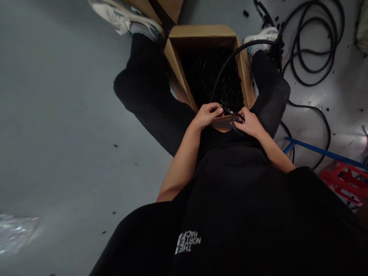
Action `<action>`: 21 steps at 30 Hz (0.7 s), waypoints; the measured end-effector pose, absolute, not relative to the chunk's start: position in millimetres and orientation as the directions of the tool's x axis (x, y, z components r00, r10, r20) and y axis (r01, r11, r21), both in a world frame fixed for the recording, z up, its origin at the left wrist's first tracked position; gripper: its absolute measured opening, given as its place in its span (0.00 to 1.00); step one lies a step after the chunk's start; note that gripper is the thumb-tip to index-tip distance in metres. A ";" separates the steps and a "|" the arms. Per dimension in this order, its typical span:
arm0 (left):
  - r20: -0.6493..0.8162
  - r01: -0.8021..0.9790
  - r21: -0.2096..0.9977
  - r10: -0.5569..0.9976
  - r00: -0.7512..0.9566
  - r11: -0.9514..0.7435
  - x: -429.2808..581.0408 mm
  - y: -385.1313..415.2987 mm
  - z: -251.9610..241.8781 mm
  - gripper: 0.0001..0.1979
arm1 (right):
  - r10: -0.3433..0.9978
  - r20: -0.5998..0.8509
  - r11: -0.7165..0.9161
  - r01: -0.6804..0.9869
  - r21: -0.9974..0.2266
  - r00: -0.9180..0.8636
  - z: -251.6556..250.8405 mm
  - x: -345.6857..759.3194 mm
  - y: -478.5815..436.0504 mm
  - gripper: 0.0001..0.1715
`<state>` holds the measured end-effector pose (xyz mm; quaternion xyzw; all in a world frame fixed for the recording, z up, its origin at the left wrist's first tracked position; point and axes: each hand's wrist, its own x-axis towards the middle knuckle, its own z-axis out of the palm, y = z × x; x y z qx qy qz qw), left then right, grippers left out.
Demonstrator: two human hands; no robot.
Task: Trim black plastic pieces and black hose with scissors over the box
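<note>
Between my legs stands an open cardboard box [179,69] with many short black pieces [207,73] inside. Over its near edge, my right hand [245,122] is closed around the handles of black scissors [237,118], whose blades point left. My left hand [209,114] pinches the end of a long black tube [230,59] beside the blades. The tube arcs up and right from my fingers across the box. Whether the blades touch it is too small to tell.
Coils of black tube [312,50] lie on the floor at the upper right. A red stool [345,178] and a blue bar [324,151] are at the right. Clear plastic [17,232] lies lower left. Small black bits dot the floor.
</note>
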<state>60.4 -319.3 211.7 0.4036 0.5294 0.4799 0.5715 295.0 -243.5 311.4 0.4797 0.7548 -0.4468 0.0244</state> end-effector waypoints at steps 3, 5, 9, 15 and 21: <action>-0.196 -0.069 0.979 0.980 -0.039 0.193 65.8 -318.2 207.6 0.32 | 0.717 -0.471 0.162 0.780 -0.605 -0.514 309.8 292.4 -244.0 0.27; -0.175 -0.006 0.984 0.976 -0.133 0.176 68.6 -316.6 204.4 0.28 | 0.722 -0.471 0.158 0.784 -0.601 -0.507 308.3 290.7 -244.4 0.24; -0.171 0.085 0.975 0.939 -0.298 0.205 70.3 -314.4 199.3 0.22 | 0.730 -0.475 0.123 0.778 -0.616 -0.491 305.5 287.4 -246.7 0.18; -0.189 0.099 0.972 0.961 -0.200 0.212 74.1 -316.0 196.1 0.19 | 0.757 -0.500 0.082 0.820 -0.567 -0.421 300.4 280.1 -249.6 0.24; -0.209 0.023 0.976 0.963 -0.169 0.216 71.0 -316.8 193.6 0.23 | 0.762 -0.468 0.026 0.743 -0.669 -0.449 298.0 290.9 -245.1 0.18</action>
